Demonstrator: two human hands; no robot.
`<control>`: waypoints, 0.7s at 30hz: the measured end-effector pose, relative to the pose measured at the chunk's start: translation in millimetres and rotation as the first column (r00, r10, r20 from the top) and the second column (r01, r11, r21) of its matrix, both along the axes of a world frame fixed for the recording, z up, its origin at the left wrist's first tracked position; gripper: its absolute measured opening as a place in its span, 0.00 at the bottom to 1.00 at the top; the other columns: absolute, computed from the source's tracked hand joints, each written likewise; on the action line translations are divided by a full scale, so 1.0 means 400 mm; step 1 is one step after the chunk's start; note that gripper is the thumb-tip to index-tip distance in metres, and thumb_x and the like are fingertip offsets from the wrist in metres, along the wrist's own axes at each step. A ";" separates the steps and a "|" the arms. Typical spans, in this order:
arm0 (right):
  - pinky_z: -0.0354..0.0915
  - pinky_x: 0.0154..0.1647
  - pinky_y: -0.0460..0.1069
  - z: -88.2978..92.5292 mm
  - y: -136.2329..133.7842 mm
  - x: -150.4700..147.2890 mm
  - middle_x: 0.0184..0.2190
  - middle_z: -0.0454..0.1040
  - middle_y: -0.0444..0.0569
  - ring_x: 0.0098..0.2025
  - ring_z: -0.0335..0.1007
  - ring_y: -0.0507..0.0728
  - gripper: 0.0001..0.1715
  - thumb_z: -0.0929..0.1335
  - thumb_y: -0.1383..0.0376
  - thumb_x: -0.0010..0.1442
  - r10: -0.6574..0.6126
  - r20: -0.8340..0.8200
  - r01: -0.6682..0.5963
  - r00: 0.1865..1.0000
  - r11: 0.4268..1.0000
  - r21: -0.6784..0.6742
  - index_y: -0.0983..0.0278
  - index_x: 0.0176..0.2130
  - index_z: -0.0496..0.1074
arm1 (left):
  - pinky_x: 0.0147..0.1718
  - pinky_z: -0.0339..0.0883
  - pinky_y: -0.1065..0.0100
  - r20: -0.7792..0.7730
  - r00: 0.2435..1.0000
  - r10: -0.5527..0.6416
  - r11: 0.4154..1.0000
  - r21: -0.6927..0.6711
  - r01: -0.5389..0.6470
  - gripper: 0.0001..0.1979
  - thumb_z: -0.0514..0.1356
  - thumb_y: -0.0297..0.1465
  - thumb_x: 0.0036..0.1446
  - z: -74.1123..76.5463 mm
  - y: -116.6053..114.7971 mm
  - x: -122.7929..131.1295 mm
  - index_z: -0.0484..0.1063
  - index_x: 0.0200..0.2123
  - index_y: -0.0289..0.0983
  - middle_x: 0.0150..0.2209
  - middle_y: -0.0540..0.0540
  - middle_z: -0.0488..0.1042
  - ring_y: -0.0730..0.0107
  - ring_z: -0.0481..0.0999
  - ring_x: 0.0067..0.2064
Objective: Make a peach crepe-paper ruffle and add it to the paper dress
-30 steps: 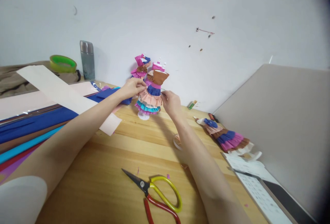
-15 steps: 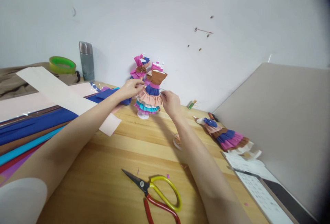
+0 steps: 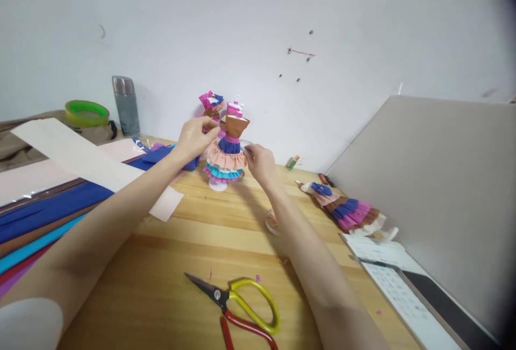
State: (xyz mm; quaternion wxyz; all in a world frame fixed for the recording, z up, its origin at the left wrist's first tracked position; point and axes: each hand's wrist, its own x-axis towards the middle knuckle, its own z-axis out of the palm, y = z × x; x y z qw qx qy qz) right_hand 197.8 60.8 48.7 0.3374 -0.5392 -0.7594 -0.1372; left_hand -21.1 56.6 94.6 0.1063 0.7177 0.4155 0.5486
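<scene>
A small dress of ruffled crepe paper (image 3: 229, 148) stands upright on a mini dress form with a round white base (image 3: 218, 184). It has a brown bodice, a blue waist and peach, white, turquoise and purple tiers. My left hand (image 3: 197, 136) is at the left of the bodice, thumb and forefinger curled together by the brown fan-shaped piece; what lies between them is hidden. At the right of the skirt, my right hand (image 3: 260, 164) pinches the edge of the upper ruffle. A second decorated dress form (image 3: 210, 102) stands behind, partly covered by my left hand.
Scissors with yellow and red handles (image 3: 242, 307) lie in front. Paper strips (image 3: 56, 205), green tape (image 3: 86, 113) and a flask (image 3: 126, 105) are at left. Another paper dress (image 3: 342, 207), a keyboard (image 3: 403, 291) and a grey panel (image 3: 423, 178) are at right. A tape roll (image 3: 271, 223) lies beside my right forearm.
My left hand has lifted from the waist of the skirt towards the bodice, its fingers more curled. The right hand keeps its place at the skirt's edge. The whole view has shifted slightly.
</scene>
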 end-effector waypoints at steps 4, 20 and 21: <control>0.65 0.45 0.53 0.001 0.001 0.003 0.41 0.81 0.56 0.43 0.76 0.61 0.13 0.64 0.67 0.64 0.008 -0.017 -0.008 1.000 1.000 0.004 0.64 0.43 0.78 | 0.42 0.71 0.64 -0.032 0.999 -0.031 0.999 -0.012 0.030 0.11 0.59 0.33 0.52 0.010 -0.015 0.011 0.80 0.32 0.34 0.35 0.43 0.82 0.61 0.79 0.39; 0.67 0.45 0.52 -0.002 0.003 0.007 0.40 0.82 0.56 0.42 0.78 0.61 0.12 0.65 0.67 0.63 0.041 -0.098 -0.043 0.994 0.999 -0.012 0.64 0.41 0.79 | 0.43 0.70 0.63 -0.030 0.998 -0.057 0.991 -0.121 0.053 0.14 0.59 0.37 0.53 0.015 -0.046 0.011 0.80 0.36 0.35 0.39 0.43 0.83 0.58 0.79 0.42; 0.67 0.45 0.52 -0.003 0.002 0.006 0.39 0.82 0.56 0.42 0.78 0.61 0.12 0.66 0.68 0.63 0.043 -0.104 -0.045 0.994 0.999 -0.015 0.64 0.41 0.78 | 0.43 0.70 0.63 -0.026 0.998 -0.059 0.990 -0.132 0.055 0.15 0.59 0.38 0.53 0.013 -0.044 0.009 0.79 0.37 0.35 0.39 0.42 0.83 0.58 0.80 0.42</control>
